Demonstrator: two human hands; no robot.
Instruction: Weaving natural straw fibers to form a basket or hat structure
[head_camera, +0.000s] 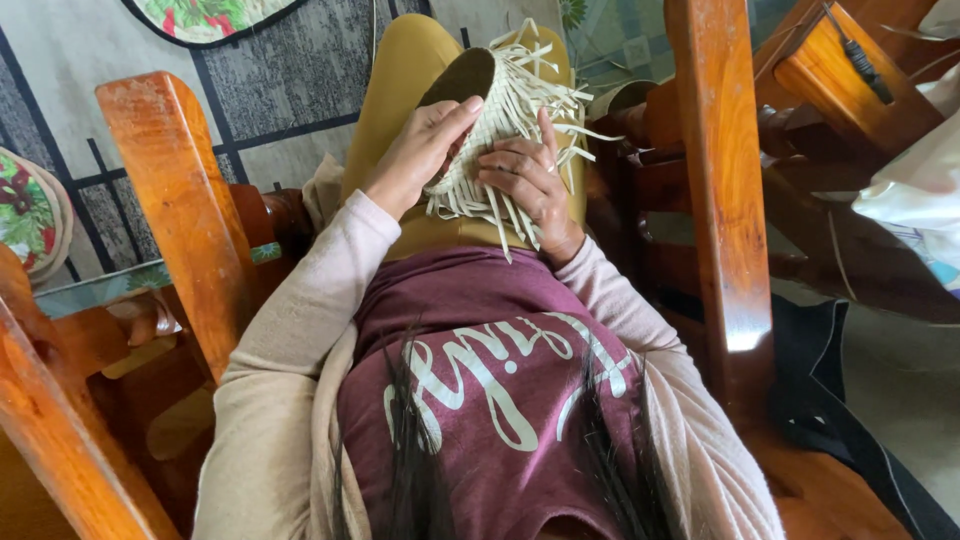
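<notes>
Basket (490, 110) half-woven from pale straw sits in the upper middle of the frame, propped on the person's mustard-yellow lap, its dark opening tilted toward the upper left and loose strips (545, 95) fanning off the rim. Left hand (415, 155) lies flat along the basket's side, fingers pressed together and steadying it. Right hand (525, 180) has fingers slightly spread over the hanging strands, seemingly pressing some down; whether any are pinched I cannot tell. As I see it, the free ends could slip out of order or snap if bent sharply, and the basket might roll toward the wooden chair arm (720, 200) at right.
</notes>
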